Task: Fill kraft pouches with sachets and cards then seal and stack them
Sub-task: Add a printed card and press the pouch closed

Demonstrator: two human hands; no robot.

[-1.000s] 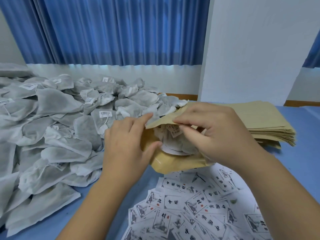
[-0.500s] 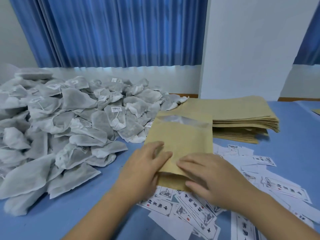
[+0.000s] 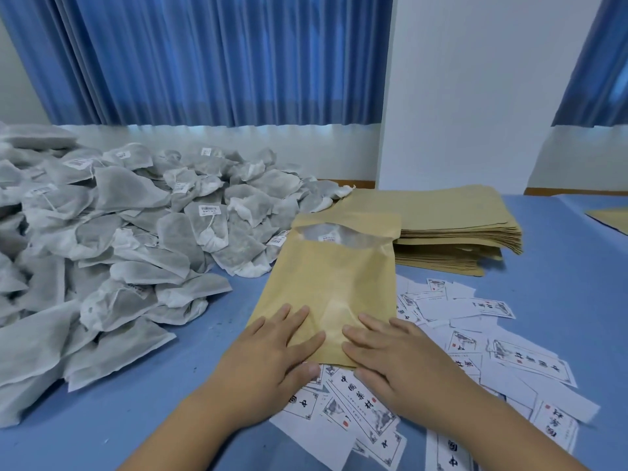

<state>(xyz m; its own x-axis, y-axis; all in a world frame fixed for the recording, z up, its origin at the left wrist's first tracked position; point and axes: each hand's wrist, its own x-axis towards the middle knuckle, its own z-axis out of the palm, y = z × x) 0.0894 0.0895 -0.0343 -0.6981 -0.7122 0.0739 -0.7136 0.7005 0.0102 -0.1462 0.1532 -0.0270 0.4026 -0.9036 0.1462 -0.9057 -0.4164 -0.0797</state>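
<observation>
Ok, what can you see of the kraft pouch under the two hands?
The kraft pouch is tan paper, slightly bulged, lying flat on the blue table, mouth end away from the person. A pale see-through patch near that end shows a labelled sachet inside. The left hand and right hand press flat on its near end, which overlaps the printed cards.

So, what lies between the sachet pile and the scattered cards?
The kraft pouch lies between them in the head view, its near end overlapping some cards, with the left hand and right hand pressing flat on it.
</observation>
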